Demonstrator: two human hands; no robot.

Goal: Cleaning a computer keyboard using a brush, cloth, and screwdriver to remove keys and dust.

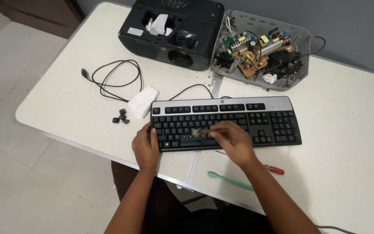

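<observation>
The keyboard (pixel 226 122) lies on the surface (pixel 347 143), long axis left to right. The left hand (pixel 146 147) clasps its left end; the right hand (pixel 232 141) pinches a small brush (pixel 200 131), bristles pointing left.

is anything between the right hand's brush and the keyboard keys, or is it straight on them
Nothing visible stands between them. The right hand holds a small brush whose blurred bristles lie directly over the keys of the black keyboard. The left hand grips the keyboard's left end, clear of the brush. The loose keycaps lie off to the left on the table.
</observation>
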